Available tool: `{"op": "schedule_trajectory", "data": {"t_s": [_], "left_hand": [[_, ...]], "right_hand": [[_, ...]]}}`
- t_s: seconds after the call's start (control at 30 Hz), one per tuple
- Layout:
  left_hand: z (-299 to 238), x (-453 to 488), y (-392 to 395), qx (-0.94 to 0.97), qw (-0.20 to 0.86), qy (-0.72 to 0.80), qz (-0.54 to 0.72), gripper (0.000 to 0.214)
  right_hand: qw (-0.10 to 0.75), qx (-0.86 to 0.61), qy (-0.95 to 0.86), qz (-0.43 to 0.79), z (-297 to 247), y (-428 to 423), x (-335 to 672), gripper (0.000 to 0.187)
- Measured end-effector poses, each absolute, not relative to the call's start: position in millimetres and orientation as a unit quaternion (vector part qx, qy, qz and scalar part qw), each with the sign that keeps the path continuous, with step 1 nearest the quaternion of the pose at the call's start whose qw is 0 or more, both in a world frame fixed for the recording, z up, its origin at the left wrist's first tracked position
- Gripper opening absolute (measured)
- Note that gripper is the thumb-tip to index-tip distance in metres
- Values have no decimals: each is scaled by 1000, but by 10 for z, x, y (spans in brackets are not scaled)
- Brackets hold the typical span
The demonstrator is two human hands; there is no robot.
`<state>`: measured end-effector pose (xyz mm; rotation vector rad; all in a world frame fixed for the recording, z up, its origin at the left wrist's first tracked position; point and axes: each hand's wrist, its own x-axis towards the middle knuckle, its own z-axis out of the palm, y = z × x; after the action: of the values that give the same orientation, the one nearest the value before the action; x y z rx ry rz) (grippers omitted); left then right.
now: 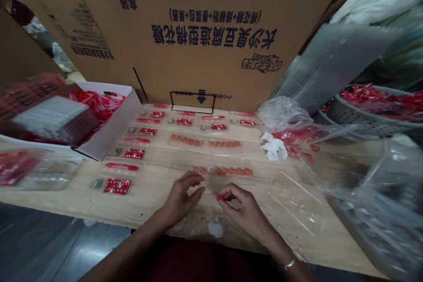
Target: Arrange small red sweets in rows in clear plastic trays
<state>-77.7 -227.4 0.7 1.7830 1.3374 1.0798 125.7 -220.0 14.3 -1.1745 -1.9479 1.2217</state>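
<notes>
My right hand [240, 206] is closed in a pinch on a small orange-red piece [220, 197]. To its left, my left hand [183, 196] is held with thumb and fingers apart, its fingertips beside a short row of orange pieces [200, 170]. Whether it touches the clear plastic tray there I cannot tell. A longer row of orange pieces [234, 172] lies in a clear tray just beyond my right hand. Two more rows lie farther back, one of them an orange row [225, 144]. Clear plastic trays in front of my body are partly hidden by my hands.
Trays with red dotted packets [117, 186] and red sticks [121, 166] line the left and back. A white box [122, 141] holds red items and stacked clear trays. A large carton [205, 66] stands behind; plastic bags [284, 114] and a perforated basket [380, 116] are right.
</notes>
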Motion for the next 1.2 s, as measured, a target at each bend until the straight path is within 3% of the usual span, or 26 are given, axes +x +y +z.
{"op": "schedule_trajectory", "data": {"t_s": [0.1,0.33,0.43,0.57,0.63,0.7,0.83,0.9,1.03,1.2], "left_hand": [[121,-647,-2448,556,529,480,425,19],[194,-716,-2506,400,698,445,393,30],[143,-768,-2537,379,728,437,369,35],[57,-797,-2562,311,719,455,425,34],[63,-833,-2546,300,722,455,426,33],[95,-903,-2500,355,665,497,431,31],[86,-1117,-2343,554,335,632,426,13],[11,-1218,-2277,630,230,646,366,7],[-138,-1335,-2243,696,188,631,286,11],[-133,-1326,-2187,679,192,635,316,13]], "right_hand": [[308,-409,-686,518,188,-2178,1129,5],[290,-353,-667,588,138,-2227,1014,12],[296,-354,-668,584,103,-2256,965,12],[350,-333,-737,473,77,-2243,872,2],[359,-299,-767,441,63,-2183,817,6],[358,-288,-787,412,47,-2069,747,9],[300,-312,-861,267,22,-1726,543,10],[240,-312,-899,190,12,-1579,439,9],[182,-311,-923,137,-17,-1482,333,7],[213,-310,-905,200,-84,-1510,345,9]]}}
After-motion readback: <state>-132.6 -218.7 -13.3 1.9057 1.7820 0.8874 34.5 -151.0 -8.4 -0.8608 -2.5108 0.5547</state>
